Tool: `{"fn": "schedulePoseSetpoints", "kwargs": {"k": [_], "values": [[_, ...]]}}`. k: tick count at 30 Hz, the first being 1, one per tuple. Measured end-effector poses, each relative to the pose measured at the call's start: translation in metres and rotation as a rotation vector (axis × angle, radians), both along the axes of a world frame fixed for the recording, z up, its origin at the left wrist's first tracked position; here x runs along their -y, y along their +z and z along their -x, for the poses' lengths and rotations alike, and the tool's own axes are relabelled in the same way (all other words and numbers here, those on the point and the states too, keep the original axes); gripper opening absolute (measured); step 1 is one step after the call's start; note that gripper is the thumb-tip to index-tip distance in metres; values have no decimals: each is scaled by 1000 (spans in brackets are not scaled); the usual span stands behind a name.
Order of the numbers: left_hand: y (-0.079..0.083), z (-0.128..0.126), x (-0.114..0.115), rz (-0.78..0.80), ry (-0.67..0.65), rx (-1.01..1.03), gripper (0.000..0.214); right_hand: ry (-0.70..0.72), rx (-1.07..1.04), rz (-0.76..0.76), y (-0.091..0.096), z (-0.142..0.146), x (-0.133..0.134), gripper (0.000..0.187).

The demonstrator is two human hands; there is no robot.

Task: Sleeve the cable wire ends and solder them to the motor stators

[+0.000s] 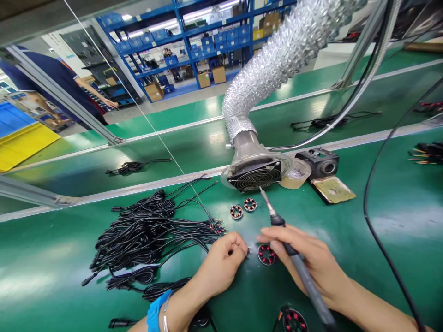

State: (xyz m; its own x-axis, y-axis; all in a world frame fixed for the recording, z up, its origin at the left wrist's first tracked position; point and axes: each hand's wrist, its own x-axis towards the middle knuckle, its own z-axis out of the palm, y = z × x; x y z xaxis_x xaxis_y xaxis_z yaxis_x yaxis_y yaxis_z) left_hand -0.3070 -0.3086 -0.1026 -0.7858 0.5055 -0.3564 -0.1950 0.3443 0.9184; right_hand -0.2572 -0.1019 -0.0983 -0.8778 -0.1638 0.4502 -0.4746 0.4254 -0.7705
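Note:
My right hand [308, 258] is closed around the handle of a soldering iron [301, 272], its metal tip pointing up and away toward the fan. My left hand [221, 265] is pinched shut, apparently on the wire end of a black cable; small tips show past the fingers, the rest is hidden. Between my hands lies a ring-shaped motor stator [266, 254] with red windings. Two stators with copper windings, one [236, 211] beside the other [249, 204], sit farther back. A red-wound stator [293, 320] is near the bottom edge. Bundled black cables [138, 235] lie left of my left hand.
A fume extractor fan [256, 175] on a silver duct [256, 87] stands behind the stators. Right of it are a tape roll [296, 174], a black iron stand [318, 162] and a sponge [332, 189]. A black cord [372, 221] curves along the right. Another person [62, 78] stands far left.

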Motion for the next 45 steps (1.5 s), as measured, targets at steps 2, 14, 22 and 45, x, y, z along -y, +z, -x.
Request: {"fn": "schedulePoseSetpoints", "kwargs": {"k": [2, 14, 22, 45], "values": [[-2, -1, 0, 6, 17, 4, 19, -60, 7, -4, 10, -11, -7, 45], [-5, -2, -2, 69, 32, -39, 19, -260, 113, 76, -11, -30, -16, 15], [-5, -1, -3, 71, 22, -39, 19, -249, 109, 80, -5, -28, -14, 16], [-2, -1, -3, 81, 10, -27, 22, -121, 53, 132, -3, -34, -11, 22]]}}
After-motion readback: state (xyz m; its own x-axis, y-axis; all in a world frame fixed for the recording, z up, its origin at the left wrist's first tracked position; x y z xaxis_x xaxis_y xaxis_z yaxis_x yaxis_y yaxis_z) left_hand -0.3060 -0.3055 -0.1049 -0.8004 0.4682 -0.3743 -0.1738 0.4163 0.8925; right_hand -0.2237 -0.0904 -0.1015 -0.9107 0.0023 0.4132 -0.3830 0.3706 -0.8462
